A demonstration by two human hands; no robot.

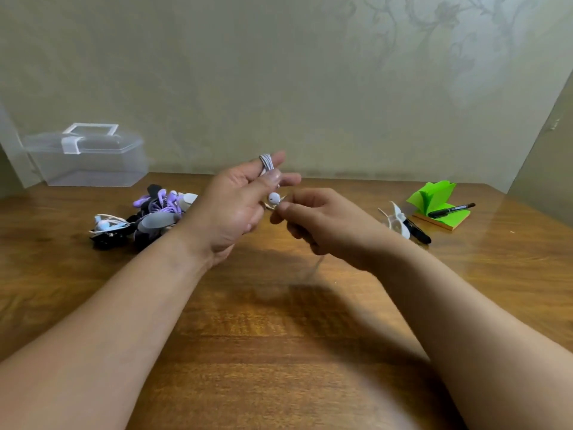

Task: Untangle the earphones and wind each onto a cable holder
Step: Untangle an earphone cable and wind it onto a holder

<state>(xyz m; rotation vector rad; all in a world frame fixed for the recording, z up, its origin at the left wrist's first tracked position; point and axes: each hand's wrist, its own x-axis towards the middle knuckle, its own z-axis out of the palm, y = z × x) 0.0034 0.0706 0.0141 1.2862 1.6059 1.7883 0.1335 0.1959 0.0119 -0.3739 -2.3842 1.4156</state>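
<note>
A single wide-angle camera, worn on the person's head, looks forward and down across the desk (273, 330) toward the patterned wall (217, 72) behind the desk. It sits close above the desk's near edge, and the desk fills the lower half.

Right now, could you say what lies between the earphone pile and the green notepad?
Head view: left hand with white earphone cable wound on its fingers, right hand pinching it, a white holder, a black marker.

Likely a room in a home: a varnished wooden table (279, 321) backs onto pale wallpaper (449, 41) with a floral pattern at 1 o'clock. A clear plastic storage box (93, 162) sits at 10 o'clock, and green sticky notes (434, 197) with a black marker (451, 210) at 2 o'clock.
</note>
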